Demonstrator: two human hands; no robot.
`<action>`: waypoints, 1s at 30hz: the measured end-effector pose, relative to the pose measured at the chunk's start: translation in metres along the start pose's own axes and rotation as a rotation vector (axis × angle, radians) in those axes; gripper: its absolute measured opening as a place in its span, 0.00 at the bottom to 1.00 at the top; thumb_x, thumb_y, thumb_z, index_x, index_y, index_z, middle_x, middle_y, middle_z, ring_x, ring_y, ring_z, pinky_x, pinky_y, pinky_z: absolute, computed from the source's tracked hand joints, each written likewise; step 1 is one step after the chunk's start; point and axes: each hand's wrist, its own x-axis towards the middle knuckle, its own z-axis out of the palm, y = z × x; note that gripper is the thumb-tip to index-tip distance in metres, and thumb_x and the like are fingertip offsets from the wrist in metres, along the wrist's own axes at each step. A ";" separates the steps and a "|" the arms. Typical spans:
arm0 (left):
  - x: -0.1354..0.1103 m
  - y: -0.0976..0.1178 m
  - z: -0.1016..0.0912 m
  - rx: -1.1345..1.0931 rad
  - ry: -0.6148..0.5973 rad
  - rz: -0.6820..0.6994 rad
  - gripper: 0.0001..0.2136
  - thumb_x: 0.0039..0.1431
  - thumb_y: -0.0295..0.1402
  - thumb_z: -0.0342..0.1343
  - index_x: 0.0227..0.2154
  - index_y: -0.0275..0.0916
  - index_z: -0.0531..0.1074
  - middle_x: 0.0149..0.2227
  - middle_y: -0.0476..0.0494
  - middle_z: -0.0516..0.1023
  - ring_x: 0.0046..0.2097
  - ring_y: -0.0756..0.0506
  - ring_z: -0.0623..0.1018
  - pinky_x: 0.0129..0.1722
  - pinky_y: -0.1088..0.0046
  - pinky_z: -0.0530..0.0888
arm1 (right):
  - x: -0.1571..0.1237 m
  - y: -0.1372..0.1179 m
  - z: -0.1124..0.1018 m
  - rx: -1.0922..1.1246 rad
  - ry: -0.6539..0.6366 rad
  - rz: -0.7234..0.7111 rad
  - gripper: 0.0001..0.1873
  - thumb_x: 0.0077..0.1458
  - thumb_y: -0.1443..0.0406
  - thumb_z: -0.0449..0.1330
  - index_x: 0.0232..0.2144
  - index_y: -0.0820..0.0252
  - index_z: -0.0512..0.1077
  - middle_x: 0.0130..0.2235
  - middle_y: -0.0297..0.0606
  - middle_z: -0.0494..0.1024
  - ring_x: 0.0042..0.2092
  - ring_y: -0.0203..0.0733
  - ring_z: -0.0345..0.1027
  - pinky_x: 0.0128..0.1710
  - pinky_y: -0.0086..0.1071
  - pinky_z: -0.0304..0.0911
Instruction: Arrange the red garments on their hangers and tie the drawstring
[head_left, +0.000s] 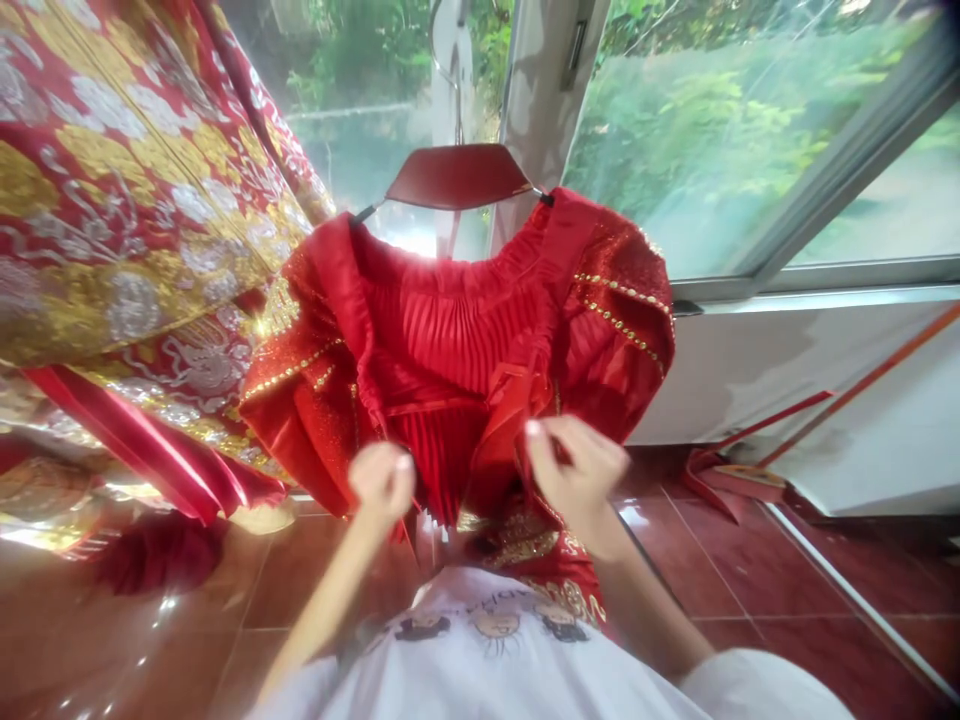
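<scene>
- Head view, from beside the wearer: a red-and-gold brocade robe (127, 200) hangs left of the red pleated dress (450, 340), and a window (757, 130) lies beyond it to the right.
- Dress hangs from a dark red hanger (457, 176), its lower part against a white printed T-shirt (480, 640).
- Cloth looks light, soft and probably slippery; the beaded sleeves seem a little stiffer. Hanger shoulders look like the firmest hold.
- Left hand (382, 480) and right hand (577, 470) are both clenched in pinches on the dress front, just either side of its centre.
- Pinched edges hidden by fingers; hem cut off behind the T-shirt.
</scene>
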 end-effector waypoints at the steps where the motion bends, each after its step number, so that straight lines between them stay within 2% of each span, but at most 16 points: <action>1: -0.014 -0.001 0.022 -0.023 -0.108 -0.032 0.23 0.67 0.43 0.42 0.18 0.40 0.66 0.18 0.47 0.71 0.20 0.49 0.70 0.21 0.72 0.67 | -0.010 -0.004 0.009 0.021 -0.001 0.023 0.11 0.58 0.61 0.57 0.38 0.58 0.77 0.34 0.40 0.80 0.34 0.41 0.74 0.35 0.35 0.70; 2: -0.023 -0.001 0.044 -0.041 -0.185 -0.073 0.18 0.67 0.40 0.45 0.25 0.38 0.72 0.24 0.46 0.77 0.24 0.49 0.76 0.25 0.74 0.72 | -0.018 -0.008 0.018 0.037 -0.005 0.042 0.10 0.57 0.61 0.58 0.37 0.57 0.78 0.33 0.39 0.80 0.33 0.42 0.74 0.32 0.35 0.70; 4: -0.026 -0.003 0.079 -0.048 -0.290 -0.167 0.14 0.67 0.38 0.47 0.36 0.36 0.74 0.33 0.43 0.81 0.32 0.49 0.80 0.32 0.76 0.75 | -0.034 -0.014 0.032 0.064 0.004 0.069 0.08 0.56 0.62 0.58 0.33 0.56 0.77 0.29 0.36 0.79 0.28 0.42 0.73 0.27 0.34 0.69; 7: -0.009 0.000 0.105 0.018 -0.385 -0.301 0.16 0.66 0.41 0.50 0.42 0.32 0.73 0.36 0.37 0.81 0.36 0.45 0.81 0.35 0.73 0.76 | -0.047 -0.016 0.033 0.094 0.108 0.060 0.06 0.57 0.66 0.58 0.30 0.55 0.75 0.26 0.33 0.78 0.25 0.40 0.72 0.23 0.32 0.67; 10: 0.014 0.017 0.096 0.124 -0.548 -0.335 0.17 0.61 0.45 0.55 0.31 0.32 0.75 0.26 0.37 0.78 0.29 0.41 0.79 0.28 0.69 0.74 | -0.030 -0.008 0.010 -0.005 0.361 -0.087 0.05 0.54 0.71 0.60 0.33 0.56 0.73 0.33 0.34 0.79 0.33 0.39 0.74 0.34 0.33 0.71; 12: 0.034 0.037 0.073 0.122 -0.665 -0.258 0.16 0.59 0.43 0.58 0.22 0.36 0.74 0.19 0.43 0.73 0.23 0.43 0.76 0.24 0.70 0.70 | 0.001 0.001 -0.014 -0.130 0.533 -0.228 0.07 0.53 0.71 0.62 0.36 0.58 0.72 0.37 0.36 0.79 0.38 0.41 0.74 0.41 0.38 0.70; 14: 0.062 0.061 0.046 0.068 -0.694 -0.131 0.16 0.63 0.42 0.53 0.23 0.39 0.73 0.21 0.47 0.73 0.23 0.47 0.74 0.25 0.72 0.69 | 0.043 0.008 -0.036 -0.249 0.588 -0.313 0.09 0.55 0.67 0.61 0.40 0.60 0.73 0.39 0.39 0.78 0.42 0.44 0.73 0.45 0.42 0.68; 15: 0.081 0.072 0.034 0.065 -0.654 -0.082 0.17 0.66 0.41 0.48 0.27 0.39 0.74 0.24 0.47 0.75 0.25 0.47 0.74 0.28 0.71 0.70 | 0.065 0.010 -0.045 -0.306 0.535 -0.326 0.12 0.56 0.65 0.60 0.43 0.61 0.73 0.42 0.41 0.78 0.45 0.45 0.72 0.49 0.45 0.66; 17: 0.127 0.091 0.016 0.106 -0.494 0.039 0.16 0.68 0.40 0.43 0.37 0.40 0.75 0.39 0.42 0.78 0.39 0.44 0.76 0.41 0.63 0.72 | 0.107 0.010 -0.056 -0.366 0.327 -0.255 0.18 0.57 0.62 0.60 0.48 0.62 0.72 0.49 0.44 0.75 0.52 0.46 0.68 0.55 0.45 0.61; 19: 0.178 0.101 0.012 0.293 -0.204 0.342 0.13 0.67 0.34 0.44 0.45 0.41 0.74 0.50 0.40 0.75 0.52 0.39 0.72 0.54 0.54 0.67 | 0.139 0.005 -0.056 -0.374 0.079 -0.158 0.27 0.57 0.60 0.61 0.57 0.63 0.66 0.54 0.45 0.72 0.55 0.47 0.64 0.58 0.44 0.57; 20: 0.202 0.103 0.015 0.352 -0.167 0.439 0.13 0.66 0.33 0.48 0.49 0.43 0.73 0.56 0.41 0.71 0.59 0.38 0.67 0.62 0.49 0.57 | 0.151 0.002 -0.053 -0.386 -0.046 -0.120 0.28 0.58 0.59 0.60 0.58 0.64 0.65 0.54 0.46 0.72 0.54 0.46 0.64 0.56 0.43 0.58; 21: 0.224 0.103 0.021 0.409 -0.192 0.520 0.14 0.66 0.33 0.49 0.53 0.43 0.71 0.62 0.43 0.64 0.65 0.37 0.60 0.66 0.46 0.46 | 0.158 -0.001 -0.049 -0.408 -0.135 -0.098 0.25 0.61 0.59 0.57 0.57 0.65 0.66 0.52 0.46 0.73 0.51 0.45 0.66 0.54 0.41 0.59; 22: 0.242 0.102 0.028 0.439 -0.252 0.570 0.15 0.67 0.35 0.48 0.54 0.42 0.69 0.64 0.43 0.61 0.67 0.37 0.56 0.67 0.46 0.41 | 0.163 -0.002 -0.044 -0.437 -0.188 -0.084 0.21 0.63 0.60 0.54 0.54 0.65 0.68 0.49 0.46 0.75 0.47 0.43 0.67 0.51 0.39 0.59; 25: 0.273 0.099 0.049 0.413 -0.349 0.528 0.15 0.69 0.38 0.43 0.47 0.43 0.74 0.53 0.43 0.72 0.61 0.40 0.62 0.65 0.47 0.49 | 0.168 0.001 -0.034 -0.481 -0.159 -0.067 0.14 0.66 0.63 0.49 0.36 0.62 0.73 0.35 0.41 0.75 0.36 0.38 0.63 0.42 0.34 0.57; 28: 0.275 0.105 0.058 0.395 -0.340 0.431 0.11 0.67 0.35 0.47 0.38 0.44 0.76 0.47 0.42 0.75 0.55 0.40 0.64 0.60 0.48 0.58 | 0.177 0.015 -0.035 -0.386 -0.044 -0.092 0.18 0.66 0.62 0.49 0.23 0.58 0.65 0.26 0.35 0.65 0.30 0.36 0.55 0.35 0.32 0.54; 30: 0.272 0.113 0.056 0.444 -0.350 0.401 0.11 0.67 0.32 0.47 0.37 0.41 0.76 0.46 0.43 0.76 0.55 0.39 0.66 0.58 0.48 0.60 | 0.191 0.024 -0.044 -0.354 0.040 -0.055 0.20 0.67 0.62 0.48 0.21 0.58 0.62 0.25 0.34 0.61 0.29 0.35 0.53 0.35 0.31 0.54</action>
